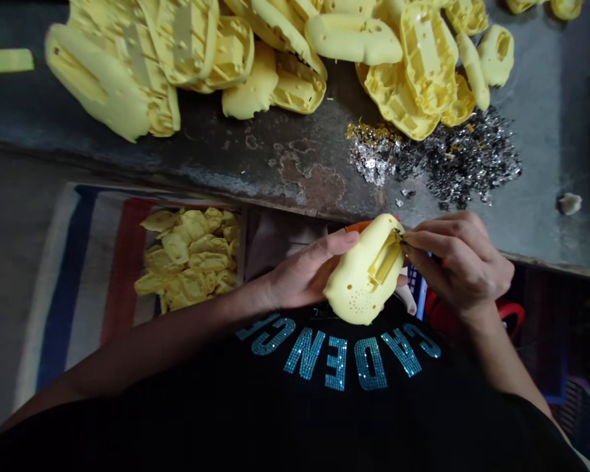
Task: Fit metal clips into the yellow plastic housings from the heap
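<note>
My left hand (302, 270) is closed around a yellow plastic shell (354, 285), thumb on its near face, just in front of the bench edge. The shell is tilted, with a long rectangular recess, a few round holes and a patch of tiny perforations. At the recess's upper end, my right hand (457, 262) pinches a small dark metal piece (398, 232); its exact shape is mostly hidden by the fingertips. Beyond the right hand, a heap of small shiny metal pieces (472, 160) lies on the bench.
Stacked yellow shells (187, 42) cover the back of the worn metal bench (255, 157). More yellow parts (196, 252) fill a container below, at the left, beside a striped sheet (86, 262). A whitish lump (569, 203) sits on the bench at the right.
</note>
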{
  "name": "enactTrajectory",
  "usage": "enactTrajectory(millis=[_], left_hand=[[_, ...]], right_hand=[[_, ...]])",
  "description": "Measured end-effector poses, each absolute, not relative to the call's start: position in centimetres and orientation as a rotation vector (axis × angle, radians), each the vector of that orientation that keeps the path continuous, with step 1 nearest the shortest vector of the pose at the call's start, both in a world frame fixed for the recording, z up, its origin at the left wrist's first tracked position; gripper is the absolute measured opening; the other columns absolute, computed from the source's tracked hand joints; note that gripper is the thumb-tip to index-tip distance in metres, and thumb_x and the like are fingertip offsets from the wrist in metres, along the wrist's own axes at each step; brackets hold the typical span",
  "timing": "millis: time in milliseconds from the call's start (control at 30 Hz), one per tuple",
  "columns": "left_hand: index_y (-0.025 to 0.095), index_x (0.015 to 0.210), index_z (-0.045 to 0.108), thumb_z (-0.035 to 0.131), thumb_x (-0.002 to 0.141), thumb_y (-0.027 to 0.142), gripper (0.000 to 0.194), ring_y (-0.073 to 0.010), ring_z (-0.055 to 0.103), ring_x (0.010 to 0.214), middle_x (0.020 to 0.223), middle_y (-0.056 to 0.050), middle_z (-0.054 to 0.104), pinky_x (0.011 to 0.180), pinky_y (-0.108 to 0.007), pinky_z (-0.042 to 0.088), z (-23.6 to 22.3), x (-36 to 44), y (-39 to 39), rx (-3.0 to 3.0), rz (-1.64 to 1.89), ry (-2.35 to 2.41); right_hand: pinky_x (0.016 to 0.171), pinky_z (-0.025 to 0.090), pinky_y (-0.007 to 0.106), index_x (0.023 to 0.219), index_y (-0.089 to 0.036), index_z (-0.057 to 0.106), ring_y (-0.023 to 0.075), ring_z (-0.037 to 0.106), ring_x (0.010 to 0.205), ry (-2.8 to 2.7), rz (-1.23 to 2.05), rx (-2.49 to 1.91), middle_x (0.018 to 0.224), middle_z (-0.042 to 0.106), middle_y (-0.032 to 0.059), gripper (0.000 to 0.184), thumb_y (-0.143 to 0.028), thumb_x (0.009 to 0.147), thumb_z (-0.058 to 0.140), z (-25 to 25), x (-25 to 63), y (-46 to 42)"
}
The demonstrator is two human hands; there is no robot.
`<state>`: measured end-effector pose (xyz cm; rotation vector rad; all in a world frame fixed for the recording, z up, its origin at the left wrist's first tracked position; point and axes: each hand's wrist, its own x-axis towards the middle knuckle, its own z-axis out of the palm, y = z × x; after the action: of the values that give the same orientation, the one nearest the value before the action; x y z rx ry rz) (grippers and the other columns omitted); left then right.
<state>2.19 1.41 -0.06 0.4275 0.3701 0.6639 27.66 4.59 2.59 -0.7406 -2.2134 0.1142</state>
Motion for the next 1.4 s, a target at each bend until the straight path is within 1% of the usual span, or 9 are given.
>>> enactTrajectory(millis=[267,433,600,700,800,967,1067,1267,1400], left_hand=[[0.022,0.175,0.058,0.085,0.098,0.076,0.098,-0.0393,0.084,0.136,0.146,-0.019,0.086,0.117,-0.049,0.066,0.3,2.5,1.4,0.450,0.670,0.439],[0.023,0.180,0.052,0.085,0.097,0.080,0.106,-0.0401,0.087,0.130,0.146,-0.019,0.086,0.104,-0.046,0.071,0.4,2.6,1.4,0.454,0.648,0.427],[0.025,0.183,0.048,0.085,0.097,0.074,0.106,-0.0380,0.089,0.120,0.142,-0.019,0.087,0.091,-0.042,0.073,0.4,2.7,1.6,0.439,0.641,0.400],[0.025,0.183,0.048,0.086,0.097,0.070,0.105,-0.0379,0.089,0.117,0.140,-0.018,0.088,0.088,-0.042,0.073,0.6,2.7,1.6,0.440,0.649,0.406],[0.025,0.185,0.045,0.085,0.098,0.071,0.107,-0.0379,0.088,0.119,0.142,-0.019,0.087,0.088,-0.042,0.073,0.7,2.7,1.6,0.447,0.642,0.414],[0.022,0.187,0.041,0.086,0.097,0.079,0.115,-0.0342,0.087,0.112,0.132,-0.017,0.089,0.090,-0.042,0.073,0.5,2.5,1.2,0.417,0.652,0.423],[0.020,0.186,0.042,0.085,0.098,0.078,0.113,-0.0340,0.087,0.116,0.131,-0.018,0.089,0.093,-0.042,0.072,0.3,2.4,0.9,0.418,0.661,0.430],[0.020,0.180,0.052,0.084,0.099,0.079,0.104,-0.0312,0.088,0.109,0.130,-0.017,0.090,0.103,-0.043,0.070,0.3,2.7,0.9,0.459,0.698,0.431],[0.023,0.182,0.051,0.079,0.102,0.081,0.103,-0.0323,0.090,0.109,0.133,-0.018,0.090,0.102,-0.044,0.070,0.5,2.9,0.9,0.500,0.704,0.399]], right_hand=[[0.081,0.069,0.042,0.139,-0.024,0.079,0.0238,0.081,0.089,-2.227,0.108,-0.744,0.112,0.090,0.0081,0.038,-0.008,0.105,0.084,2.3,28.2,4.0],[0.084,0.070,0.042,0.142,-0.028,0.078,0.0238,0.084,0.092,-2.185,0.089,-0.789,0.113,0.092,0.0060,0.041,-0.008,0.107,0.083,2.1,28.2,3.6],[0.084,0.068,0.042,0.138,-0.023,0.078,0.0250,0.085,0.094,-2.186,0.062,-0.816,0.113,0.091,0.0094,0.039,-0.004,0.105,0.082,2.3,28.0,3.1],[0.084,0.067,0.042,0.142,-0.025,0.078,0.0254,0.085,0.095,-2.190,0.043,-0.836,0.117,0.091,0.0088,0.043,-0.004,0.104,0.082,2.3,27.9,2.9],[0.083,0.066,0.041,0.142,-0.025,0.079,0.0251,0.084,0.093,-2.183,0.012,-0.843,0.116,0.091,0.0086,0.045,-0.002,0.103,0.082,2.3,27.8,2.9],[0.080,0.064,0.042,0.136,-0.021,0.079,0.0264,0.082,0.093,-2.211,-0.037,-0.846,0.115,0.091,0.0106,0.039,-0.001,0.102,0.083,2.5,27.7,2.7],[0.081,0.064,0.043,0.136,-0.021,0.079,0.0266,0.082,0.093,-2.245,-0.059,-0.859,0.116,0.091,0.0104,0.038,-0.001,0.104,0.081,2.7,27.7,2.5],[0.080,0.063,0.044,0.139,-0.027,0.081,0.0261,0.082,0.092,-2.193,-0.032,-0.898,0.117,0.091,0.0083,0.037,-0.009,0.107,0.081,2.7,27.8,2.3],[0.080,0.064,0.047,0.145,-0.035,0.082,0.0291,0.083,0.093,-2.208,-0.016,-0.892,0.119,0.091,0.0076,0.038,-0.018,0.111,0.074,2.4,27.6,2.4]])
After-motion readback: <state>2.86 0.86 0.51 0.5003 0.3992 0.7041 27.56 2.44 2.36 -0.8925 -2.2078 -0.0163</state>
